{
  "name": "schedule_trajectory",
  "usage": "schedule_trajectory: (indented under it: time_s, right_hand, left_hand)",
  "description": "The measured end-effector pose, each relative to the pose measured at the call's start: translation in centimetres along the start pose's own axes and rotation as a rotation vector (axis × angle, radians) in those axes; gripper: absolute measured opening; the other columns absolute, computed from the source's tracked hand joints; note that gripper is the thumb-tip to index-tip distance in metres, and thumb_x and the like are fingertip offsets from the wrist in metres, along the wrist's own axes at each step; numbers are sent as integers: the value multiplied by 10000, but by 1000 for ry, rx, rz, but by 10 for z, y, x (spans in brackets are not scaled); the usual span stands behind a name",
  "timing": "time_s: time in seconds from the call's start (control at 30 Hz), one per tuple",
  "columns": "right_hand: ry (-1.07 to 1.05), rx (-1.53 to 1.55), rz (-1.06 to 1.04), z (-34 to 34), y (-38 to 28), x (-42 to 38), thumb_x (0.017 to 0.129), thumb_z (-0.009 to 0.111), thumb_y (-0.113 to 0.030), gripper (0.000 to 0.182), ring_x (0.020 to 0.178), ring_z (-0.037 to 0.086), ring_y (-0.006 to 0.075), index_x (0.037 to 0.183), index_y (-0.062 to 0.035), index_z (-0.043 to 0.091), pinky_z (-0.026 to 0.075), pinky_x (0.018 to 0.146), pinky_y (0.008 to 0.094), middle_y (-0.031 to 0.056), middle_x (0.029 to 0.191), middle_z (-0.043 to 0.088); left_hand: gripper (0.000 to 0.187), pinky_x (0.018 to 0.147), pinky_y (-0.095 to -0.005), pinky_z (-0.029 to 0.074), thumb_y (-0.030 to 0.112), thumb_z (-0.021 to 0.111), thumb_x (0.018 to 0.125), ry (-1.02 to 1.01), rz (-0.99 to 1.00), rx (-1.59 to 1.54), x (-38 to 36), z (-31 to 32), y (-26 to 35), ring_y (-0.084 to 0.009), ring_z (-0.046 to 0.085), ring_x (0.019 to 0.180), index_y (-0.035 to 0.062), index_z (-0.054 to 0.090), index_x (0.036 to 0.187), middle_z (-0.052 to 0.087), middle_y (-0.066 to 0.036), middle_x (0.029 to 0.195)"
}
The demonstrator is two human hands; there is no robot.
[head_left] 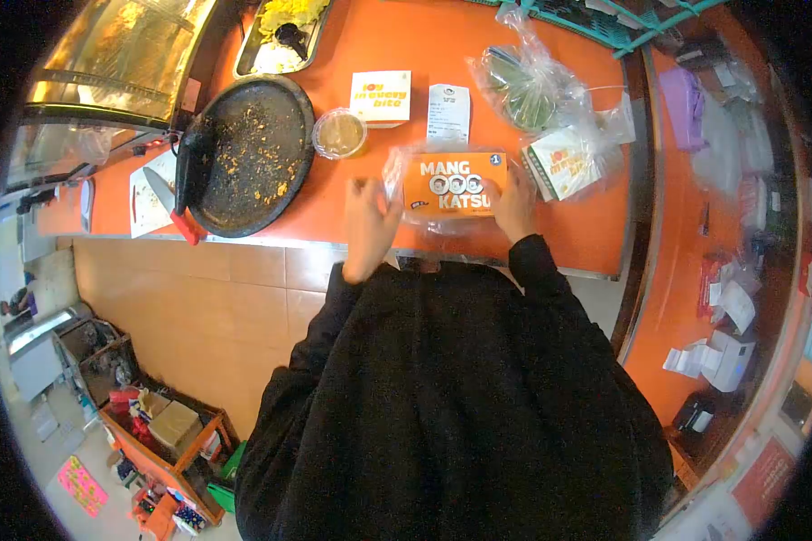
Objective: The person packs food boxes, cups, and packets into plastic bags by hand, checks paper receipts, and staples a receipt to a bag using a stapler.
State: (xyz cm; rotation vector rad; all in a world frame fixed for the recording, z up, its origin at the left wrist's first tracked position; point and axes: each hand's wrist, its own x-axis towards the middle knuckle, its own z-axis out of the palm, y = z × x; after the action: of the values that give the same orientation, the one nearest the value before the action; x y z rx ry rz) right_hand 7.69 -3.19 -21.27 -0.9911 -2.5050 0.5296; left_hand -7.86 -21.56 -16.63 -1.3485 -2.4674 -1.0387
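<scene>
An orange takeaway box (456,185) printed "MANG KATSU" lies on the orange counter, inside a clear plastic bag (393,173). At its left end, my left hand (372,230) has its fingers curled at the edge of the bag. My right hand (517,207) grips the box's right end, thumb over the top. Just behind the box is a printed receipt (448,113). Beyond my left hand stand a lidded cup of brown sauce (340,133) and a white box (382,97) with orange lettering.
On the left lie a dark round board (253,153) with crumbs and a red-handled knife (162,191). A metal tray (311,54) of food sits behind. To the right are a bag of greens (519,90), a bagged white box (564,162) and a teal rack (641,41).
</scene>
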Motion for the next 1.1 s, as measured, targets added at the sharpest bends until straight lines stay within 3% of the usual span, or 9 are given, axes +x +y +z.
schedule_trajectory:
  time_s: [0.1,0.27,0.43,0.5,0.57,0.73,0.87,1.03,1.1]
  right_hand:
    - [24,-27,-7,-36,-3,8,775,553,-235,300,873,533,345,948,9,546,423,753,384,193,981,544]
    - [-291,-376,298,16,46,-31,800,510,-206,252,859,545,290,936,4,542,437,735,386,184,919,552]
    - [11,1518,653,32,57,-19,822,476,-92,175,855,548,157,962,-10,542,447,746,294,62,915,574]
    - [-182,985,246,30,88,-21,818,495,-89,180,859,545,132,982,-34,542,449,742,272,49,929,573]
    - [-126,1775,940,-29,36,-4,805,509,-95,174,828,549,123,960,-28,549,450,737,269,40,912,575]
    - [-584,892,813,-36,42,-1,779,533,-99,212,742,556,116,966,2,542,443,722,264,36,862,582]
    - [-315,1357,643,-90,27,26,729,606,-98,237,713,532,106,942,-17,539,409,667,236,33,840,567]
    - [213,439,222,-179,-32,33,728,601,-77,223,752,506,109,930,-12,533,437,637,251,46,873,550]
    - [461,233,237,-181,-83,30,728,598,-56,209,755,502,118,919,-6,531,441,615,262,46,873,551]
  left_hand:
    - [450,562,-337,435,108,613,692,-324,-664,-1031,18,30,-6,-272,497,567,-3,397,1070,505,-113,637]
    - [591,554,-362,449,95,602,685,-504,-360,-490,16,88,15,-311,561,604,51,312,1199,558,-168,704]
    - [605,537,-400,454,113,583,699,-723,-247,-81,17,69,29,-319,592,636,111,311,1239,587,-194,731]
    - [601,559,-438,447,141,589,701,-693,-357,-226,25,57,33,-352,583,658,129,326,1241,587,-193,728]
    - [599,557,-434,448,145,594,700,-705,-292,-145,22,60,29,-344,584,656,137,335,1239,587,-190,723]
    - [617,538,-423,452,146,616,687,-627,-206,-140,7,83,16,-334,587,639,153,341,1238,590,-181,714]
    - [631,536,-421,451,154,637,670,-737,-238,-7,14,69,27,-333,589,644,157,349,1231,588,-187,728]
    - [482,511,-349,450,133,618,701,-462,-238,-337,8,66,-3,-232,587,588,93,426,1141,582,-117,692]
    - [279,492,-275,417,114,562,762,-355,-719,-1001,20,26,1,-119,518,545,42,479,1018,530,-26,658]
